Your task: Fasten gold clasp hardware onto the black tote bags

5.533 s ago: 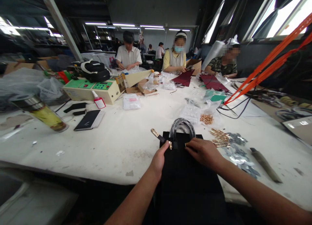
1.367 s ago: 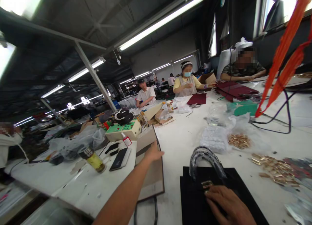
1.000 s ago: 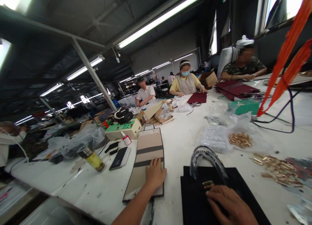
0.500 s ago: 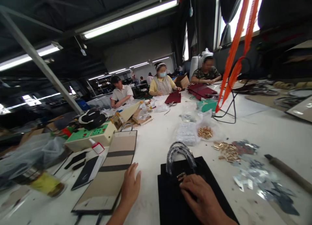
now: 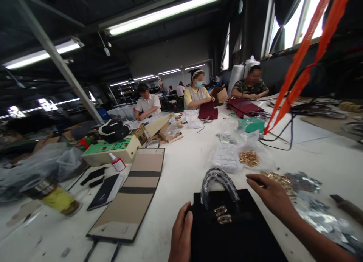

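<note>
Black handbag [image 5: 227, 230] — left hand [image 5: 180, 233] at edge, right hand [image 5: 269, 192] over brass fittings [image 5: 279, 179].

Fluorescent tube lights [image 5: 164, 6] overhead and bright windows [image 5: 295, 16] glaring white light the workshop well; the wide lens bends the steel post [image 5: 53, 54] near the edge, and the black bag [image 5: 224, 231] shows little detail in its dark cloth

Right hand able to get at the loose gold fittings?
Probably yes: the right hand is right at the edge of the pile of gold metal fittings, and nothing stands between them; the black bag lies to its left.
</note>
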`<state>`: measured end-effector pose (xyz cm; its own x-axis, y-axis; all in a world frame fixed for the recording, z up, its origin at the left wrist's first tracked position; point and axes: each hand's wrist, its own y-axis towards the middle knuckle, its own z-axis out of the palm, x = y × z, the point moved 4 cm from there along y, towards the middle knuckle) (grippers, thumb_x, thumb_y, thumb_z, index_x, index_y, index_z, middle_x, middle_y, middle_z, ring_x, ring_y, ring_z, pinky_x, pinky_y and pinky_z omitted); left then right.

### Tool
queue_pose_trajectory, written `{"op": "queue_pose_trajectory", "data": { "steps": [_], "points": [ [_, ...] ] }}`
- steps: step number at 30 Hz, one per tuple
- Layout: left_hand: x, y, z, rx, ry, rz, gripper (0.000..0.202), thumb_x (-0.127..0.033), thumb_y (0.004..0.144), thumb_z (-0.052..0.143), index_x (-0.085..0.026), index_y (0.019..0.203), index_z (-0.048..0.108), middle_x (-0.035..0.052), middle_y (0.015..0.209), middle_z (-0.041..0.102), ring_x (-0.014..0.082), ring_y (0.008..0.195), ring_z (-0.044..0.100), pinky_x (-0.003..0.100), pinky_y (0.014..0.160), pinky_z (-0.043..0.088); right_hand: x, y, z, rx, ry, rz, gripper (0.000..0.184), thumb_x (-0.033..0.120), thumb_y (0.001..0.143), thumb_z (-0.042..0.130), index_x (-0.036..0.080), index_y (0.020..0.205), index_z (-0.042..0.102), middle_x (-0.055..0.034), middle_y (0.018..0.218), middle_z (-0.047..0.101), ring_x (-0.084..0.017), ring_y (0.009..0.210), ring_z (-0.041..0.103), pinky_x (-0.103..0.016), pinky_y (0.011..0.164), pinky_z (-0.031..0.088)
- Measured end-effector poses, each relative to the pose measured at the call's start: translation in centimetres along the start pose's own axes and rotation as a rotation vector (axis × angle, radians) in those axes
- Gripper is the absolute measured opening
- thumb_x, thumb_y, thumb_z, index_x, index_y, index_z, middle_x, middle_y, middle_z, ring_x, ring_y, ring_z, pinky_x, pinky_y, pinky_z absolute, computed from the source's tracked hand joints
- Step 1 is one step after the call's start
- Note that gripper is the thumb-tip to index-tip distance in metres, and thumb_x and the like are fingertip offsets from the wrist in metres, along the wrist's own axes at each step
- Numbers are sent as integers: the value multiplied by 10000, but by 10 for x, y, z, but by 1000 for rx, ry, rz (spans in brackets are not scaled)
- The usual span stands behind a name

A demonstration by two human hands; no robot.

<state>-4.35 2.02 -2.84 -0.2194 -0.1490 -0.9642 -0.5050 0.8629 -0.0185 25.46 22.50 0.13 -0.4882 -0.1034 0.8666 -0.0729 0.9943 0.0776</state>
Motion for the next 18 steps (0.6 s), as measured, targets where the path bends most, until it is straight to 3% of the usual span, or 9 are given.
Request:
{"op": "queue_pose_trajectory", "data": {
  "steps": [4, 9, 11, 14, 18],
  "points": [
    [2, 30, -15, -22, 130, 76, 542, -646, 960, 487, -233, 1265, 659, 82, 1343, 660, 255, 1288, 599, 366, 1112, 496, -15, 31, 16, -1, -58, 25, 615, 722, 746, 590, 280, 1140, 757, 7, 1214, 684, -135, 1011, 666, -251, 910, 517],
    [13, 110, -27, -35, 501, 193, 458, -519, 983, 479, -199, 1245, 677, 99, 1311, 672, 226, 1206, 641, 352, 1050, 533, -15, 64, 42, -2, -27, 116, 659, 729, 724, 558, 285, 1174, 742, -4, 1053, 719, -141, 917, 670, -256, 849, 479],
    [18, 149, -31, -58, 687, 251, 449, -441, 979, 482, -164, 1278, 671, 111, 1365, 647, 232, 1303, 586, 378, 1152, 461, -14, 74, 54, -1, 0, 133, 684, 743, 699, 548, 290, 1174, 738, 1, 1043, 721, -151, 930, 674, -260, 842, 470],
    [27, 201, -44, -95, 822, 236, 455, -360, 943, 540, -117, 1309, 659, 135, 1468, 579, 266, 1451, 455, 412, 1270, 306, -20, 79, 66, 1, 7, 200, 734, 789, 645, 549, 297, 1155, 741, -2, 986, 727, -173, 932, 687, -270, 826, 469],
    [38, 244, -68, -222, 956, 166, 617, -382, 945, 542, -44, 1460, 518, 198, 1645, 325, 319, 1552, 278, 438, 1303, 216, -28, 78, 66, -40, -35, 212, 773, 849, 594, 534, 342, 1142, 737, 4, 917, 724, -182, 869, 698, -271, 762, 468]
  ]
}}
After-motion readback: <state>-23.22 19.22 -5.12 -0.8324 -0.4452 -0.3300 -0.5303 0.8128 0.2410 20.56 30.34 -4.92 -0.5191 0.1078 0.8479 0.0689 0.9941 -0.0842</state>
